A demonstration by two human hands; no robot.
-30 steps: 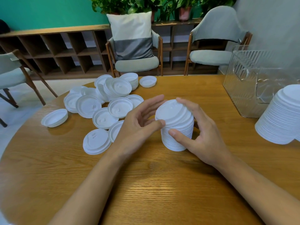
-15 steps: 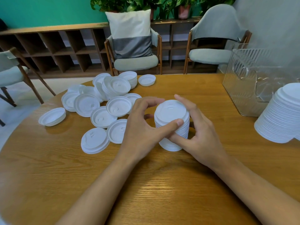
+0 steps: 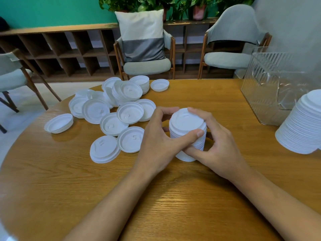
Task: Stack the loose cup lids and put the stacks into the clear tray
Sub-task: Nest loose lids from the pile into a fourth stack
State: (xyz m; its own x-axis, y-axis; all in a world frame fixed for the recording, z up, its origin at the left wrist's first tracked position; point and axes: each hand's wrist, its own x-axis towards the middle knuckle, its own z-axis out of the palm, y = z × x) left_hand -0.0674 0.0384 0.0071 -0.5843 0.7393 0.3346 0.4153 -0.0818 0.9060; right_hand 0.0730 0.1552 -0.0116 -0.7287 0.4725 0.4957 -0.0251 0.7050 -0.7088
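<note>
Wooden table (image 3: 52, 188): round and light brown, with both bare arms reaching out over it.
Left hand (image 3: 156, 146): curled round the left side of the small stack (image 3: 186, 122) of white lids. The thumb lies across the front of it and the fingers bend round the back.
Right hand (image 3: 220, 150): curled round the right side of the same stack. The fingers touch the top lid's far edge and the thumb presses low down near the bottom.
Small stack: stands upright on the table between the two hands, near the middle.
Loose lids (image 3: 112, 126): a messy white pile just left of the left hand. Some lie flat, some are upside down, and some lean on each other.
Big stack (image 3: 302, 127): a tall, tilted pile of white lids at the right edge, well apart from the hands.
Clear tray (image 3: 271, 87): see-through box with ridged sides, on the table's far right, behind the big stack. I cannot tell if any lids are inside.
Middle chair (image 3: 147, 66): behind the table, with a white and grey pillow (image 3: 142, 32) on it.
Side chairs: one on the left (image 3: 10, 79), one on the right (image 3: 229, 60).
Shelf (image 3: 52, 49): brown, low, along the green wall (image 3: 52, 11), with plants (image 3: 139, 4) on top.
</note>
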